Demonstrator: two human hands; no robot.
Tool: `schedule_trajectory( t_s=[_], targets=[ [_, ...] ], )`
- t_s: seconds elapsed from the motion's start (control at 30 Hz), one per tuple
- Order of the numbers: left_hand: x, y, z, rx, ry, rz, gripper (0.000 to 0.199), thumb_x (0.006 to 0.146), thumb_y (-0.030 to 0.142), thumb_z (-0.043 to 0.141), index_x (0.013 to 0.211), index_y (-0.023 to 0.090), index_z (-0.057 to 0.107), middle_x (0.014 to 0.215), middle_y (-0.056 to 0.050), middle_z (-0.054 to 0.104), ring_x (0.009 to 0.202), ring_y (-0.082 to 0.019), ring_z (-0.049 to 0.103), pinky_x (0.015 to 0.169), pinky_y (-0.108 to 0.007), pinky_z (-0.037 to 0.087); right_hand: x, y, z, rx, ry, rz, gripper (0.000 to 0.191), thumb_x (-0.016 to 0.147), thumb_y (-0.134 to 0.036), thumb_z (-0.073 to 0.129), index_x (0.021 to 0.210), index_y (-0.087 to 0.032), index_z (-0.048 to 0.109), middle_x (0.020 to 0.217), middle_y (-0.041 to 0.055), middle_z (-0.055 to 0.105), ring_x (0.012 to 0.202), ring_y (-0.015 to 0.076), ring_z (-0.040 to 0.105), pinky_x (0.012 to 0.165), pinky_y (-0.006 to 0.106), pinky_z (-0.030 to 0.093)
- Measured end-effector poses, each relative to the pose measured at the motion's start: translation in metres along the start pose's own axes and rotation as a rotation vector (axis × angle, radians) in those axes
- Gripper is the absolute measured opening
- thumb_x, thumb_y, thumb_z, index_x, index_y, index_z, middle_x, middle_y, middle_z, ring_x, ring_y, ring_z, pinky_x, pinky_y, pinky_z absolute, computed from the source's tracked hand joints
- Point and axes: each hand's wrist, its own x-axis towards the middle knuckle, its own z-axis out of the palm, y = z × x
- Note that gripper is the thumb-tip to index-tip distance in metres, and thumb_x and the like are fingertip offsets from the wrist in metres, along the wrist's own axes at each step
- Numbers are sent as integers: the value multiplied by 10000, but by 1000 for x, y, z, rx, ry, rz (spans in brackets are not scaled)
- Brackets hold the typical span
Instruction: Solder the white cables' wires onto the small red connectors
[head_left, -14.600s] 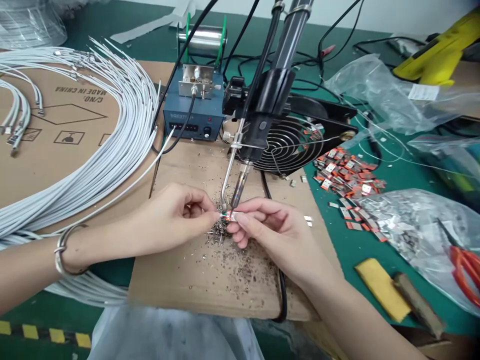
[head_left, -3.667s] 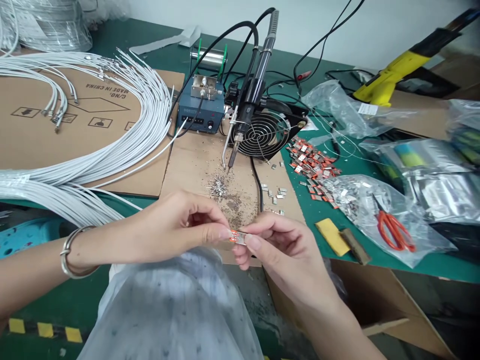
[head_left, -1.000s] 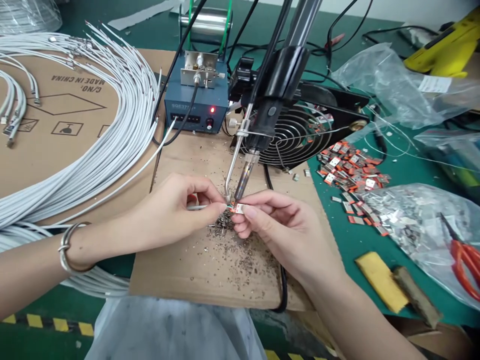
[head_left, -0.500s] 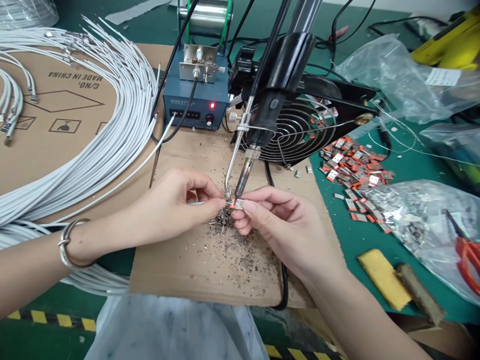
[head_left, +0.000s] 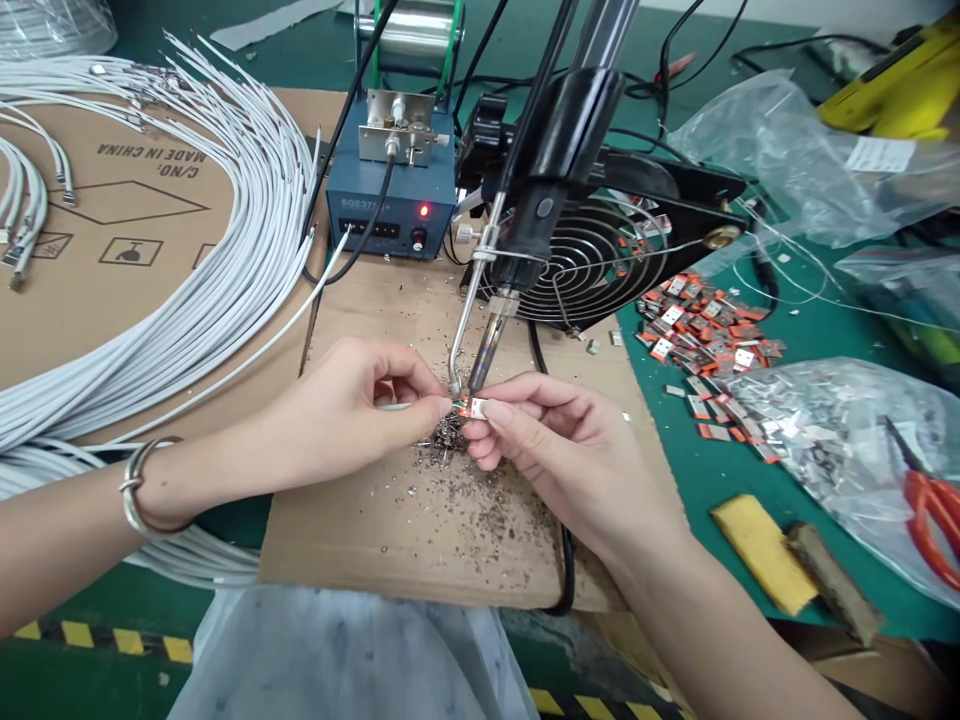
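Observation:
Between thumb and fingers, my left hand [head_left: 394, 395] pinches the end of a white cable [head_left: 393, 406], its thin coloured wires reaching right. My right hand [head_left: 551, 430] grips a small USB connector [head_left: 478, 407] with orange plastic at its wire end. Wires and connector meet right under the tip of a soldering iron [head_left: 487, 352], which hangs in a stand. Beside the iron, a bent metal solder feed tube [head_left: 459, 345] ends at the same spot. Whether the tip touches the joint is too small to tell. Dark solder bits [head_left: 450, 435] litter the cardboard [head_left: 337, 540] below.
A bundle of white cables [head_left: 255, 230] curves along the left. Behind stand a blue solder feeder [head_left: 390, 200] with a red light and a round fan [head_left: 577, 260]. To the right lie loose USB connectors [head_left: 705, 320], a plastic bag of metal parts [head_left: 840, 430], red-handled scissors [head_left: 930, 510] and a yellow sponge [head_left: 765, 553].
Both hands keep their grip and place under the iron. The view has shifted very slightly, and the iron and right-hand items appear a little further left.

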Motion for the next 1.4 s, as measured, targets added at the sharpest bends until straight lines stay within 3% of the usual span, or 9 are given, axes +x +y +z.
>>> schedule_trajectory(
  t_s=[0.57,1.13,1.4],
  targets=[
    [1,-4,1,-15,42,87,87,756,185,582,721,172,660,622,73,623,549,-15,496,480,-95,367,-1,1,1,3,0,-72,58,743,-208,714,779,-180,678,675,22,689,593,98,644,551,152,556],
    [4,-3,1,-92,9,-1,103,741,225,597,699,149,652,601,39,617,528,-39,500,462,-120,372,-1,1,-1,68,-41,4,84,722,-219,735,766,-175,678,674,28,696,539,85,635,515,131,536],
    [2,-2,3,16,26,-9,108,739,215,579,710,167,671,613,42,632,541,-42,503,473,-125,371,0,3,-2,24,1,-11,70,735,-210,721,765,-170,672,668,21,690,561,91,639,530,143,544]
  ],
)
